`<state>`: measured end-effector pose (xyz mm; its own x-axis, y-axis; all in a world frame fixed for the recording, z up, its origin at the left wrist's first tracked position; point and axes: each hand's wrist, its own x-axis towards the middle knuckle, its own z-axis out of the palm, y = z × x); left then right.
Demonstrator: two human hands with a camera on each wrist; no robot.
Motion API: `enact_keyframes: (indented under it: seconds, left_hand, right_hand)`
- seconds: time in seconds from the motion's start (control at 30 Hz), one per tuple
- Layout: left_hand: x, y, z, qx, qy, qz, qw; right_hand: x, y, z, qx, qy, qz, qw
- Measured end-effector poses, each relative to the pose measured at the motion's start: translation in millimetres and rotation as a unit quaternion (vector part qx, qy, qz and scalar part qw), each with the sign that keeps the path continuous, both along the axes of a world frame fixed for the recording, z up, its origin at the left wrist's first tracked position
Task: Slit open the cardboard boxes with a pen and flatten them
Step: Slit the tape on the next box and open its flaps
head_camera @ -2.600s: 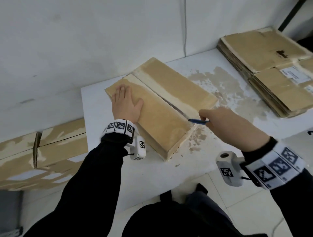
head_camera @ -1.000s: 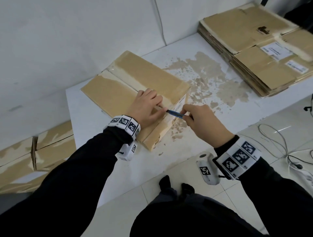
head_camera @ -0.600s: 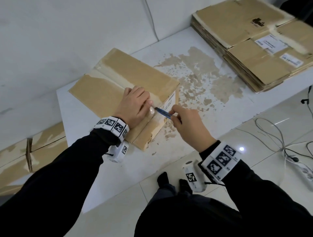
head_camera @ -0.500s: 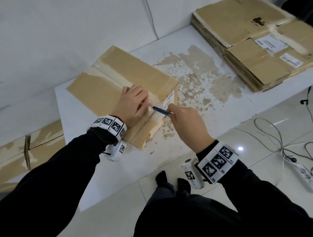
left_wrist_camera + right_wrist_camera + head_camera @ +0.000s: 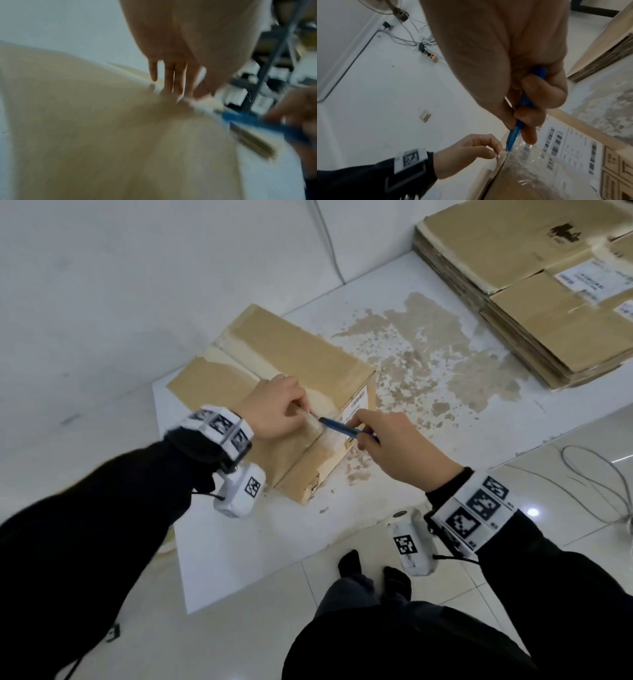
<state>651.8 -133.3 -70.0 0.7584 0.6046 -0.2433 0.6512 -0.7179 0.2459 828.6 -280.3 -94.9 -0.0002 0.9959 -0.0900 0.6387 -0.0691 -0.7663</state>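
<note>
Table (image 5: 260, 542) bearing box (image 5: 308, 361), flattened cardboard (image 5: 548, 313)

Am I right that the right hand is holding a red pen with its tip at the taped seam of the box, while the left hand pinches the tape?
Not quite: the pen is blue, as the right wrist view shows. The rest stands: right hand, box, left hand.

I count one closed cardboard box (image 5: 274, 361) at the left end of the table (image 5: 239, 542), one blue pen (image 5: 339, 426), and one stack of flattened cardboard (image 5: 534, 299) at the far right corner, its sheets too many to tell. One power strip (image 5: 431, 57) lies on the floor.
</note>
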Motion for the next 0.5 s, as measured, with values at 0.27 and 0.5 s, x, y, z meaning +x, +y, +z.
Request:
enact_keyframes:
  seconds: [0.27, 0.5]
  left_hand:
    - [20, 4, 29, 0.015, 0.273, -0.049, 0.961]
    - [19, -1, 31, 0.003, 0.242, -0.037, 0.97]
  right_hand:
    - [1, 12, 1, -0.006, 0.001, 0.001, 1.0]
    - [10, 13, 11, -0.031, -0.012, 0.03, 0.999]
